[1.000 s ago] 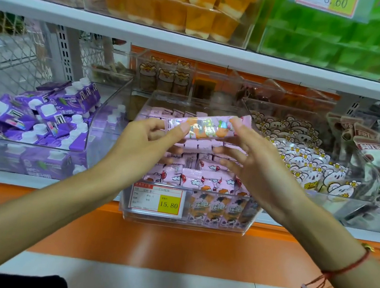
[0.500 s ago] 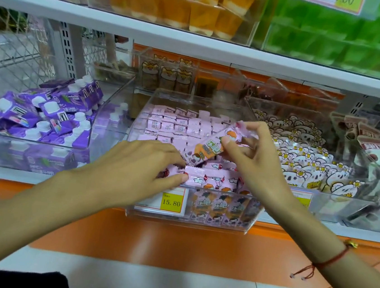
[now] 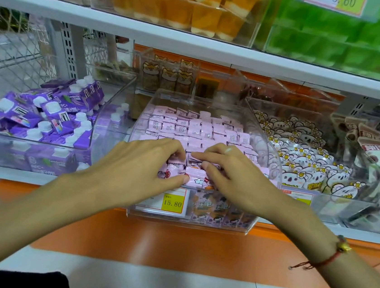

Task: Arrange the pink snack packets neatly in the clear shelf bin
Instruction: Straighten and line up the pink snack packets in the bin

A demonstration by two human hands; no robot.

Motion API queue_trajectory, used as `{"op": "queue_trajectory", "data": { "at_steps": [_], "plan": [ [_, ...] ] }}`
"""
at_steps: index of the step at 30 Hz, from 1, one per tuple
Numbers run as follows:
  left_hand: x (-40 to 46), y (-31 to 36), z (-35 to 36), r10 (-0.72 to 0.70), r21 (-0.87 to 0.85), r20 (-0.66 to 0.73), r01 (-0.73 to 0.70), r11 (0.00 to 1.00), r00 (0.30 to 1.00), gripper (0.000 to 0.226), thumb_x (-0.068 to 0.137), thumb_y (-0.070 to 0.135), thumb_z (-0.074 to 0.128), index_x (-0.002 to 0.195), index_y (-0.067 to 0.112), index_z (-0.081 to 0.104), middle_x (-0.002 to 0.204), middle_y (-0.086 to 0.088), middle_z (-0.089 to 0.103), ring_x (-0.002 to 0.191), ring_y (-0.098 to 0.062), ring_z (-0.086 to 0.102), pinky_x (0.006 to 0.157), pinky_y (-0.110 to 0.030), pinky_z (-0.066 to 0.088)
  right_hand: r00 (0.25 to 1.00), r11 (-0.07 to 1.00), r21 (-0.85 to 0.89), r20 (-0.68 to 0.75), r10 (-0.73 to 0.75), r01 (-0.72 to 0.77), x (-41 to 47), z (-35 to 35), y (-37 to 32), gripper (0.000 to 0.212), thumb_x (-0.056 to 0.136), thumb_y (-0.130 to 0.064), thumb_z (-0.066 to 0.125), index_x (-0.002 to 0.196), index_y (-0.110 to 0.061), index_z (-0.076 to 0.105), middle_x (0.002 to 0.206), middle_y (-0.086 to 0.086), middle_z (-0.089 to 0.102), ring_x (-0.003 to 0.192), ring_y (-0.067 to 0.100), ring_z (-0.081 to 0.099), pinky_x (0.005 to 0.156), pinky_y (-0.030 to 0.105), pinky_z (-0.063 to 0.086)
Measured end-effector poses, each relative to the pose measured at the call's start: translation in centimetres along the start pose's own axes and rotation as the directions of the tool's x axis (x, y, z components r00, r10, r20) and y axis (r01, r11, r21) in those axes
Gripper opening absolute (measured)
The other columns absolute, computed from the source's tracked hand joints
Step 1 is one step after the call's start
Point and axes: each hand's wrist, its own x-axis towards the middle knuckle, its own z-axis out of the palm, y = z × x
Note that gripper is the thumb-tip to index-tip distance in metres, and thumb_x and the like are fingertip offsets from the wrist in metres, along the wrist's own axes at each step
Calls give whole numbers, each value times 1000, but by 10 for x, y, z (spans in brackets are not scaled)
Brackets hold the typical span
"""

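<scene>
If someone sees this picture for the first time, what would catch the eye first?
Probably the two hands, left hand and right hand, resting on the pink snack packets at the front of the clear shelf bin in the middle. Then the purple cartons in the bin to its left, and the yellow price tag reading 15.80 on its front.

Purple cartons (image 3: pixel 45 113) at 9 o'clock; koala-print packets (image 3: pixel 300 161) at 3; orange jelly cups (image 3: pixel 176 2) at 12; green packs (image 3: pixel 342 42) at 1.
</scene>
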Motion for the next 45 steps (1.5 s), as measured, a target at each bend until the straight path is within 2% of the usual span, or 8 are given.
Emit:
{"op": "queue_trajectory", "data": {
  "at_steps": [6,18,21,25,29,35,41,45],
  "plan": [
    [0,5,11,153,-12,-13,-153,988,988,44,96,42,36,139,36,32,140,22,36,121,-4,39,90,-25,37,977,993,72,-188,102,-90,-13,-12,12,32,90,-35,57,120,-25,59,102,-11,51,91,5,48,75,23,37],
    [4,4,13,184,-33,0,-184,982,983,42,98,45,28,138,39,41,141,27,38,127,3,33,102,-21,30,996,992,-103,-56,62,-68,-15,-4,2,31,97,-38,43,120,-28,61,108,-7,51,102,12,45,75,31,42],
    [-4,-11,-1,106,-145,-194,-135,980,975,40,93,45,45,132,40,48,134,31,38,122,9,33,101,-27,34,991,995,-41,-103,88,-93,-12,-9,3,31,95,-39,47,121,-26,59,106,-7,52,103,11,46,80,31,41],
    [-12,-38,-13,-96,-315,-475,-68,947,875,35,83,20,66,115,30,58,116,19,54,105,-1,53,89,-32,47,961,994,66,-257,101,-86,2,-18,-1,17,93,-28,55,108,-27,62,90,-11,58,77,7,53,63,23,38],
    [-18,-45,-5,-210,-380,-397,48,924,894,39,83,25,67,119,28,54,114,14,54,101,-2,53,83,-18,42,980,980,185,-172,98,-65,28,-10,-18,8,90,-26,61,90,-24,69,75,-9,64,66,5,59,58,18,42],
    [-17,-26,-5,201,79,-271,-186,979,941,37,93,35,41,113,17,67,124,0,61,116,-22,54,97,-31,38,993,997,36,94,71,-74,41,1,-23,30,84,-34,70,109,-17,68,81,-6,58,67,6,49,64,20,36],
    [-15,-23,0,216,60,-16,-214,975,976,49,95,55,25,134,36,48,135,15,52,120,-7,50,95,-20,37,1000,1000,24,-2,1,-1,35,0,-24,11,83,-28,69,90,-23,76,80,-2,69,67,7,53,64,27,45],
    [-15,-28,0,205,59,3,-204,977,979,50,93,63,18,139,49,31,139,18,45,120,-5,47,92,-19,37,992,999,-13,-119,-37,35,27,2,-20,12,88,-25,63,90,-26,75,86,-1,65,73,14,57,67,33,47]
  ]
}}
